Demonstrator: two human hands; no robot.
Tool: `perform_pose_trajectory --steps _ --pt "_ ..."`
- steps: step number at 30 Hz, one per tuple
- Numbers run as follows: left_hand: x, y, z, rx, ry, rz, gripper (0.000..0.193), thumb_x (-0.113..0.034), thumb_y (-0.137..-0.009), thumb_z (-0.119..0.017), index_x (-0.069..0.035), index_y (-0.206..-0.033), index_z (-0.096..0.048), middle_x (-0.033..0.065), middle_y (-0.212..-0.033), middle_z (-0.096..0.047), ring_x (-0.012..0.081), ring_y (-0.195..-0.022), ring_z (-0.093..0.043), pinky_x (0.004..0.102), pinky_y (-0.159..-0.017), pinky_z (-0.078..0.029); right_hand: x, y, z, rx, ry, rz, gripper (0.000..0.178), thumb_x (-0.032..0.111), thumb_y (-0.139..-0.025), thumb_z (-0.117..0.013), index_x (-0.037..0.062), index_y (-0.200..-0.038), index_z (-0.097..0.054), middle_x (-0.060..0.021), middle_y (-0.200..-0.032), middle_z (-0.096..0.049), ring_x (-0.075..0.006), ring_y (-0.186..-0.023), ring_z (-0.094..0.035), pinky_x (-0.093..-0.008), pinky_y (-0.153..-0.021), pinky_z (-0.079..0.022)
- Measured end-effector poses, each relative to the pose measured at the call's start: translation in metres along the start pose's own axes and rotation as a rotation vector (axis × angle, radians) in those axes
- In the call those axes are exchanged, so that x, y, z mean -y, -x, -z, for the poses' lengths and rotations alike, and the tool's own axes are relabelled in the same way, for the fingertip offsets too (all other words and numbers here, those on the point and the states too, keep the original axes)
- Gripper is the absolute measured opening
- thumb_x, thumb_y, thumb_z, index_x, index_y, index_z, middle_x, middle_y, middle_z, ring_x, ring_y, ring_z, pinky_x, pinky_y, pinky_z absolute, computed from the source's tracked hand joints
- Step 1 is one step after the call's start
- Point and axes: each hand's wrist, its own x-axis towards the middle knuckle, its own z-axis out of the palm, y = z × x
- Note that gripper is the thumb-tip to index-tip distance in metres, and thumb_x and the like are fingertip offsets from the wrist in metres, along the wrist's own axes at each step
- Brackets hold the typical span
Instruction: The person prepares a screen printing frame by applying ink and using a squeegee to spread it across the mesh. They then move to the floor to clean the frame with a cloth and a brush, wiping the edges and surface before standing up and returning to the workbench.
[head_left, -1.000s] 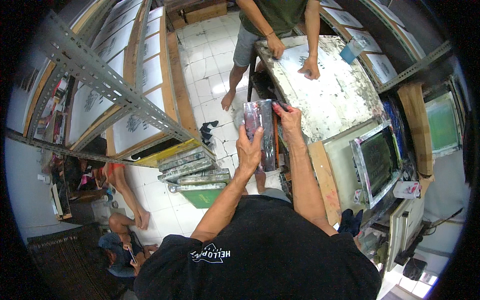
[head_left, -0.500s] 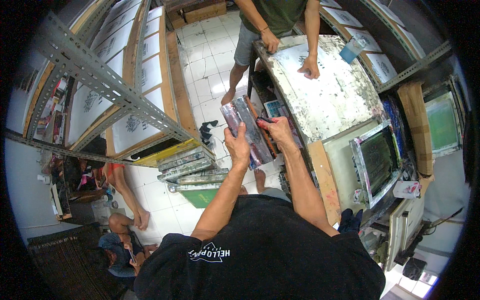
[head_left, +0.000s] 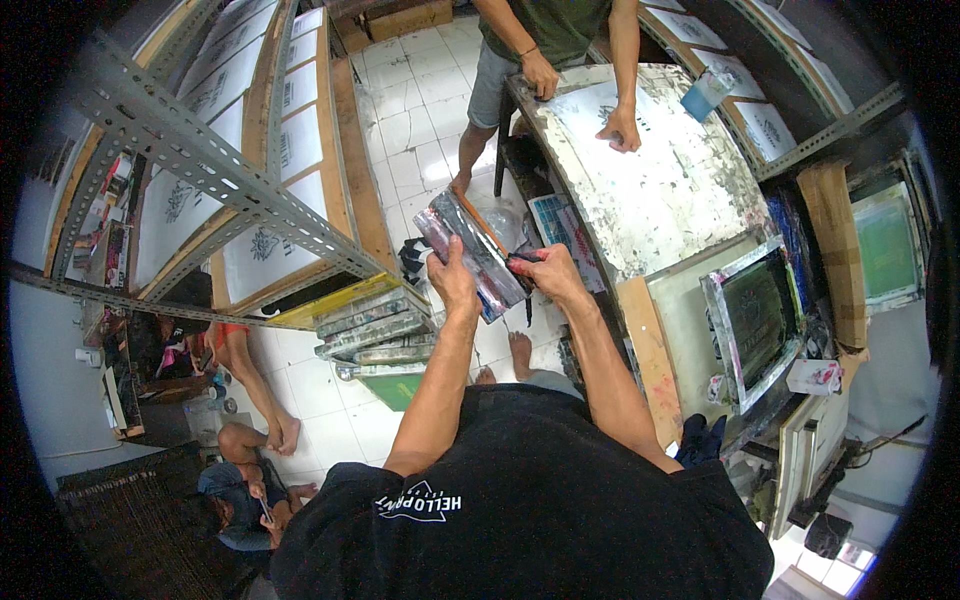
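The left hand (head_left: 455, 278) is clamping a long ink-smeared squeegee (head_left: 472, 252) held tilted above the floor at eleven o'clock from the right hand (head_left: 545, 275), which is gripping a small scraping tool (head_left: 522, 262) at its edge; wet ink risks loosening either grip.

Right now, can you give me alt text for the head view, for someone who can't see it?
The person's left hand holds a long ink-smeared squeegee with a wooden handle at chest height while the right hand works a small dark tool against its lower end. Ahead, another person leans both hands on a paint-stained white worktable; a metal-framed printing screen lies at right.
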Motion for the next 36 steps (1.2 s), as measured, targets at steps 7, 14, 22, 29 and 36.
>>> perform_pose_trajectory --steps 7,14,22,29,36 --pt "0.021 -0.019 0.009 -0.01 0.035 -0.037 0.035 -0.025 -0.088 -0.063 0.004 -0.104 -0.052 0.0134 -0.099 -0.058 0.0208 -0.086 -0.055 0.034 -0.078 -0.045 -0.015 0.006 0.003 -0.006 0.042 0.019 0.012 0.005 -0.077 -0.072 -0.0053 -0.082 -0.071 -0.0031 -0.071 -0.066 -0.0061 -0.061 -0.055 -0.022 -0.054 -0.044" --pt "0.01 -0.017 0.005 -0.011 0.14 0.106 0.04 -0.024 -0.089 -0.062 0.003 -0.115 -0.048 0.0128 -0.108 -0.057 0.0237 -0.092 -0.057 0.0391 -0.082 -0.048 -0.013 0.017 0.009 -0.042 0.135 0.038 0.016 0.011 -0.078 -0.072 -0.0044 -0.081 -0.071 -0.0037 -0.068 -0.065 -0.0073 -0.06 -0.054 -0.0242 -0.055 -0.043" --pt "0.008 -0.044 0.011 -0.022 0.356 0.178 0.038 -0.022 -0.093 -0.056 -0.003 -0.123 -0.044 0.0101 -0.113 -0.056 0.0271 -0.099 -0.058 0.0439 -0.083 -0.05 -0.007 0.019 0.01 -0.125 -0.051 0.125 0.023 0.02 -0.08 -0.073 -0.0029 -0.085 -0.071 -0.0019 -0.067 -0.064 -0.0065 -0.058 -0.05 -0.0248 -0.052 -0.039" --pt "0.017 -0.032 0.0 0.043 0.355 0.157 0.048 -0.023 -0.092 -0.058 0.003 -0.127 -0.039 0.0153 -0.122 -0.051 0.0276 -0.104 -0.055 0.0435 -0.084 -0.049 0.004 0.02 -0.01 -0.274 0.037 0.228 0.025 0.019 -0.076 -0.075 -0.0041 -0.081 -0.07 -0.0072 -0.066 -0.067 -0.0084 -0.059 -0.056 -0.0279 -0.052 -0.042" --pt "0.04 -0.041 0.012 0.194 0.538 0.529 0.043 -0.033 -0.096 -0.05 -0.003 -0.126 -0.046 0.0138 -0.121 -0.057 0.0308 -0.108 -0.057 0.0471 -0.093 -0.047 0.004 0.017 -0.016 -0.329 0.028 0.364 0.014 0.004 -0.079 -0.068 -0.0049 -0.09 -0.068 -0.0017 -0.068 -0.063 -0.0073 -0.062 -0.053 -0.024 -0.056 -0.043"
